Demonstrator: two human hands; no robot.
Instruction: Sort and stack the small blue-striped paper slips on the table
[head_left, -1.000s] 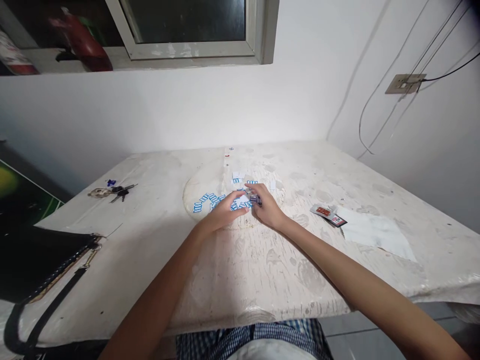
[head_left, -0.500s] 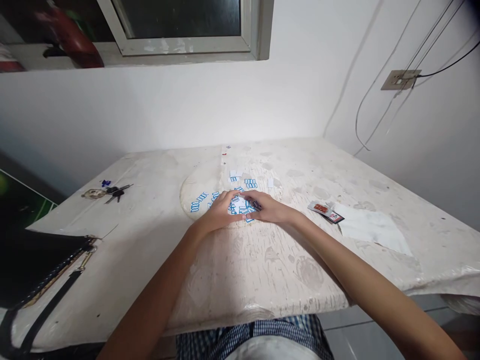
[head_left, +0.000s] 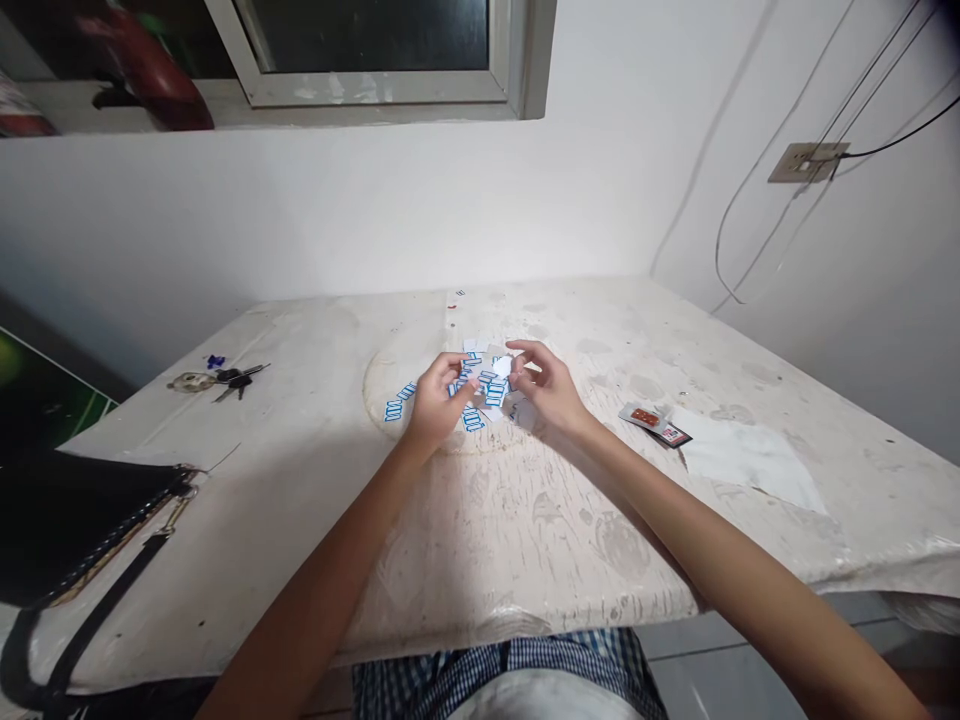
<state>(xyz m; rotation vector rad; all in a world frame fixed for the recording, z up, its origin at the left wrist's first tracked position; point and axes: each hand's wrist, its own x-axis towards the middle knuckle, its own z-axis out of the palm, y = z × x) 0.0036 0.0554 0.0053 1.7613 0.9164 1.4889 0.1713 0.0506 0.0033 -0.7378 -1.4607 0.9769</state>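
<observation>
Small white cards with blue printed marks (head_left: 472,418) lie in a loose pile on the table, between my two hands. On the pile's left side, my left hand (head_left: 439,402) is curled with thumb and fingers around several of the cards. At its right, my right hand (head_left: 551,390) has the index finger raised. Its thumb and other fingers are bent together at a plain white card (head_left: 502,368). More marked cards (head_left: 399,402) lie left of my left hand. The fingers partly hide the pile, and the exact number held cannot be made out.
Keys (head_left: 236,380) lie at the left, behind a black bag (head_left: 90,520) with a strap. To the right are a blister pack (head_left: 645,416), a small dark-edged packet (head_left: 675,436) and a white cloth or paper (head_left: 750,460). A wall stands behind the table (head_left: 480,540).
My hands, nearly meeting around the pile before, have drawn apart. My right hand has lifted and moved right with its fingers bent at a white card. The cards between the hands have shifted.
</observation>
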